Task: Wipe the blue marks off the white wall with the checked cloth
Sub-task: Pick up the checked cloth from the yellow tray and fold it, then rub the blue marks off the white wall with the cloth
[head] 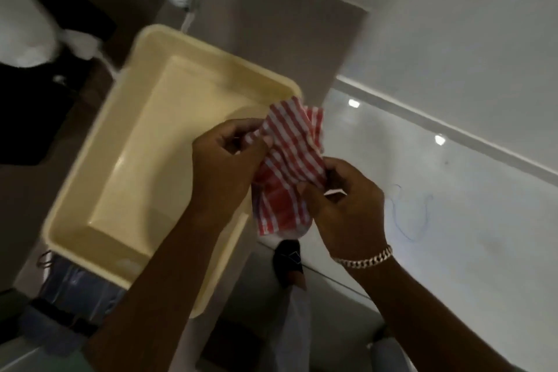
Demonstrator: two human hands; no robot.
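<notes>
The red and white checked cloth [290, 157] is bunched between both hands, above the right edge of a cream plastic tub [169, 136]. My left hand [226, 160] pinches its upper left corner. My right hand [344, 205], with a chain bracelet at the wrist, grips its lower right part. Thin blue marks [407, 214] curl across the glossy white wall [468, 190] just right of my right hand. The cloth and the wall are apart.
The tub looks empty and sits on a grey-brown surface. A black object [288, 260] lies below the cloth. Blue packaging [75, 284] sits at the tub's lower left. A white ledge [453, 127] crosses the wall diagonally. Dark items fill the far left.
</notes>
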